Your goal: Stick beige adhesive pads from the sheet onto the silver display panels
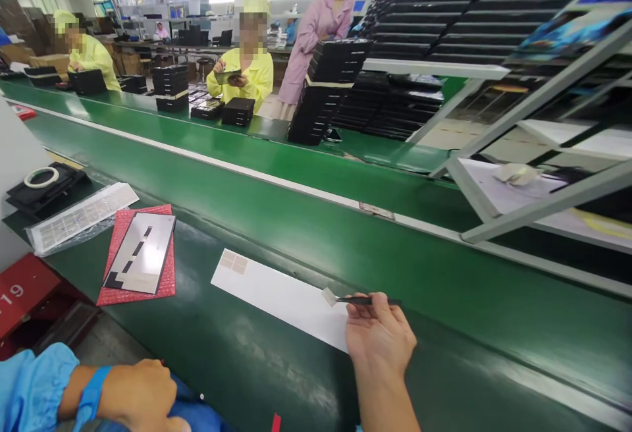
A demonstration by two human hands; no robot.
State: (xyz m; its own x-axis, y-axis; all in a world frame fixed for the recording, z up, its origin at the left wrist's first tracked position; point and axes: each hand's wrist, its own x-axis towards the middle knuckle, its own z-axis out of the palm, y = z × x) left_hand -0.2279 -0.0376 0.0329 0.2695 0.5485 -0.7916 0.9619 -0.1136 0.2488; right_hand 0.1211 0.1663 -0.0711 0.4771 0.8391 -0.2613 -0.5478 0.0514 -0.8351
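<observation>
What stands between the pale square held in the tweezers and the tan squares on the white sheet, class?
Nothing visible does. The right hand holds black tweezers with the pale square at the edge of the white sheet; only bare sheet separates it from the tan squares.

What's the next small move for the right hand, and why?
Probably lay the pale square flat on the white sheet, near the tan squares. The right hand has it pinched in the tweezers right at the sheet, and the tan squares look like similar pieces already placed there.
</observation>
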